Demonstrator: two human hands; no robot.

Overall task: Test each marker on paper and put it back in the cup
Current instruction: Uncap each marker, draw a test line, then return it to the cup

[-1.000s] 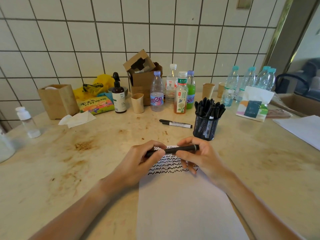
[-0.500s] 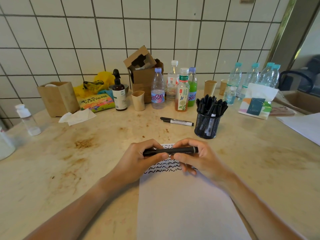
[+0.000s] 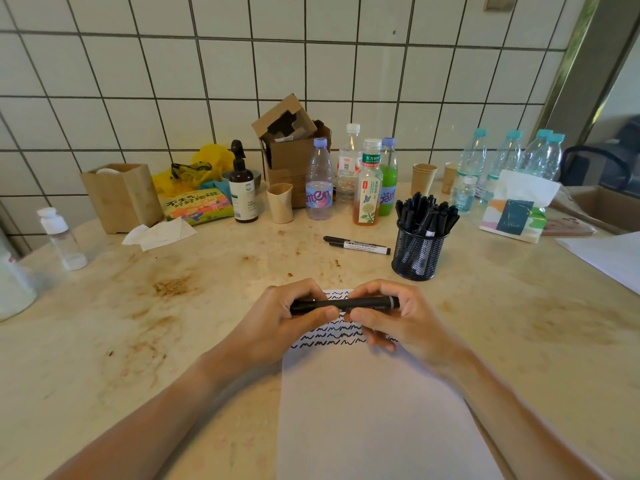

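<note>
The counter (image 3: 138, 323) looks like smooth, stained stone. The cup (image 3: 417, 252) is black metal mesh, the paper (image 3: 363, 410) matt white, the marker (image 3: 346, 304) black plastic.

The left hand (image 3: 277, 320) hid the marker's (image 3: 360, 303) cap end. Both hands covered some squiggles on the paper (image 3: 374, 410), whose near end the frame cut off.

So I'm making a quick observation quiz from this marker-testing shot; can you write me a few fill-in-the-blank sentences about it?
1. Both hands grip one black marker held ____ above the paper.
2. The mesh cup of markers stands on the person's ____ side.
3. The rows of squiggles sit at the paper's ____ end.
4. Two loose markers lie on the ____.

Missing words: horizontally; right; far; table
</note>
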